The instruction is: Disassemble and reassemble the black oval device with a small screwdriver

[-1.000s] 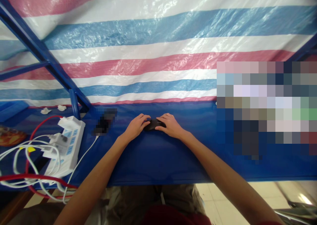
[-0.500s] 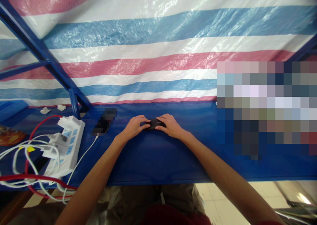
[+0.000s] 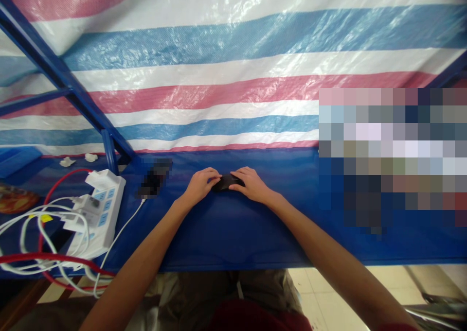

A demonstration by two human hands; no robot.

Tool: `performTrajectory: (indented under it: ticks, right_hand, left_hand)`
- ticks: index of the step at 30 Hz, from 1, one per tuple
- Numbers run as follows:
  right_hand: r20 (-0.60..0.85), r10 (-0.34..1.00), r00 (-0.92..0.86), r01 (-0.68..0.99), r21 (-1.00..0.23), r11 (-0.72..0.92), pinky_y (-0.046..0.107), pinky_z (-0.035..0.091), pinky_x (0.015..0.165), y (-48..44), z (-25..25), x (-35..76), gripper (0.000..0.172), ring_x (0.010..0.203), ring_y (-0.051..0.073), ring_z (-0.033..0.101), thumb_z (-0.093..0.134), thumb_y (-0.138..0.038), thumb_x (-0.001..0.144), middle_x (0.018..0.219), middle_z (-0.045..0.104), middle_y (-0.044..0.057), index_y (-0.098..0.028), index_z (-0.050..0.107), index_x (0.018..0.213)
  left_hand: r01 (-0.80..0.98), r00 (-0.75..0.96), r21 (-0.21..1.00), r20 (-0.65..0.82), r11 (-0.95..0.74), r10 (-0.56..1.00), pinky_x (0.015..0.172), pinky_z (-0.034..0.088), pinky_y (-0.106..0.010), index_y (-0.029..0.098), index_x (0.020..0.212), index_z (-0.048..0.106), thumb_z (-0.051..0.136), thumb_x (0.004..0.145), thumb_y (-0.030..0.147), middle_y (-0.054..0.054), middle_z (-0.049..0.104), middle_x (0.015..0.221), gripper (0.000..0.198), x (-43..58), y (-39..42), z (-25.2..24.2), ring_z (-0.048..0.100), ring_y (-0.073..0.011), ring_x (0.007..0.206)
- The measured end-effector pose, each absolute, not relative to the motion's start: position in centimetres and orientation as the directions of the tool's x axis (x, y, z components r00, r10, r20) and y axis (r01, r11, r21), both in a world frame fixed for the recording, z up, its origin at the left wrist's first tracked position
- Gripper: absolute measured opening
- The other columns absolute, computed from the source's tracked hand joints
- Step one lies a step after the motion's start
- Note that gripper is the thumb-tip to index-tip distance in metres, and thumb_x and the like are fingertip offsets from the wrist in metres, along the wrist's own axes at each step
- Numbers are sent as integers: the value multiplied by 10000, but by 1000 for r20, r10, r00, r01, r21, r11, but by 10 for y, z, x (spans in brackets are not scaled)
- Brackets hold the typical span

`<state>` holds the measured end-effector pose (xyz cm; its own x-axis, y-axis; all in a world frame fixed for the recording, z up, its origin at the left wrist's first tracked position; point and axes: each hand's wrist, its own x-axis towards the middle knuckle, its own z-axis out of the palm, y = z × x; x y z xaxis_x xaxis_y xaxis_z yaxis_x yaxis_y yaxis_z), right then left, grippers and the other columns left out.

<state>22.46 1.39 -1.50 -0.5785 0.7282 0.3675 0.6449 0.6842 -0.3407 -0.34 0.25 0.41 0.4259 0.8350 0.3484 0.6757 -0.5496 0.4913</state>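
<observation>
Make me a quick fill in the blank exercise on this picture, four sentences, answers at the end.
1. The small object between the left hand and the right hand is coloured ____.
2. The tabletop is coloured ____.
3. The power strip is nearer the person's ____ forearm.
4. The sheet behind is patterned with ____.

Missing words: black; blue; left; stripes.
</observation>
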Motion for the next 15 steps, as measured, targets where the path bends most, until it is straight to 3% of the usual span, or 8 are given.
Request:
performTrajectory:
  ticks: [6,9,12,15]
  right_hand:
    - [359,731,-581,647,-342,682,424,414,971,13,-12,225,512,1054,257,554,556,-515,861,1121,645,132,-146,608,1212]
    - [356,732,-581,651,-337,680,430,412,975,13,-12,225,509,1062,258,552,553,-512,864,1128,643,135,-147,606,1215]
    - [361,727,-584,649,-331,685,430,406,981,13,-13,225,504,1070,256,547,544,-510,870,1127,642,133,-152,602,1220]
    - [365,726,-583,650,-326,686,432,392,990,12,-13,224,475,1075,251,542,519,-499,889,1119,638,125,-171,599,1223]
  left_hand:
    - [651,519,489,272,-581,810,846,476,-309,196,1041,696,648,834,237,-51,665,962,216,-11,2,11,632,-188,884]
    - [626,552,485,278,-611,786,913,465,-344,205,1103,645,713,778,357,-68,613,1092,366,-11,1,8,606,-217,990]
    - [633,557,466,282,-619,781,917,469,-366,211,1152,585,740,736,414,-74,580,1134,489,-8,-1,4,581,-236,1037]
    - [672,549,416,275,-613,789,892,476,-370,218,1171,576,710,770,410,-73,598,1096,466,-6,-2,3,594,-232,990]
